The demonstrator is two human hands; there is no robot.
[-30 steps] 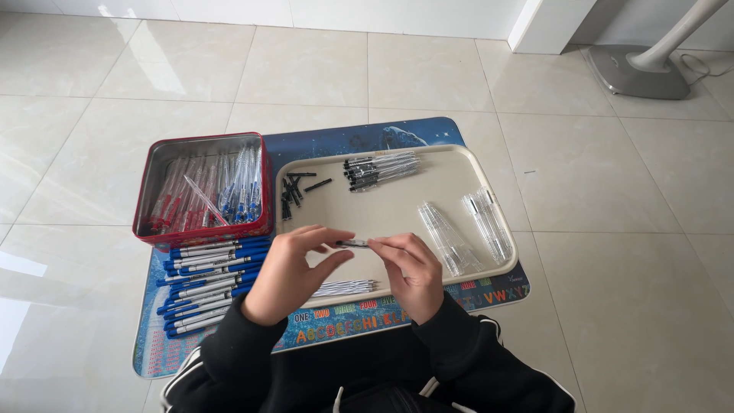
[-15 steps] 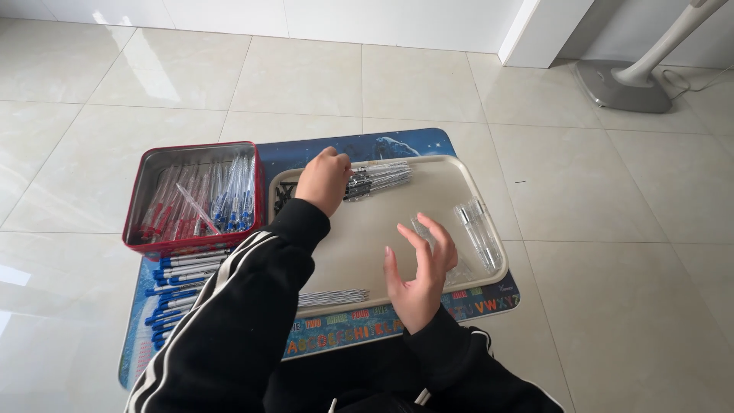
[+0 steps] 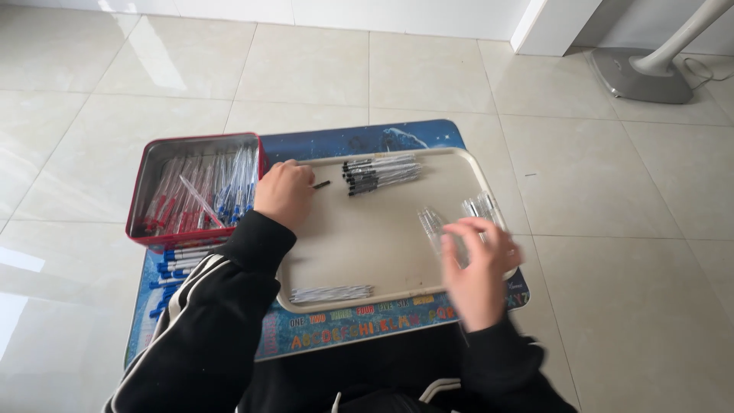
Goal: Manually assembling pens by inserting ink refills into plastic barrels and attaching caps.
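Head view, looking down: on the cream plastic tray (image 3: 397, 229) my left hand (image 3: 284, 193) is curled shut over small black pen caps (image 3: 322, 184), while my blurred right hand (image 3: 480, 264) hangs spread over clear plastic pen barrels (image 3: 430, 222).

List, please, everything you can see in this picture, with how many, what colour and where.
tray: one, cream, on the table.
table: one, dark blue top with coloured letters along the near edge.
tin: one, red, left of the tray, full of pens.
black-tipped pens: a bundle, top of the tray.
clear tubes: a few, right side of the tray.
thin refills: a small bundle, near edge of the tray.
blue pens: a pile, below the tin.
fan base: one, grey, top right on the floor.
left hand: at the tray's top left corner.
right hand: blurred, over the clear tubes.
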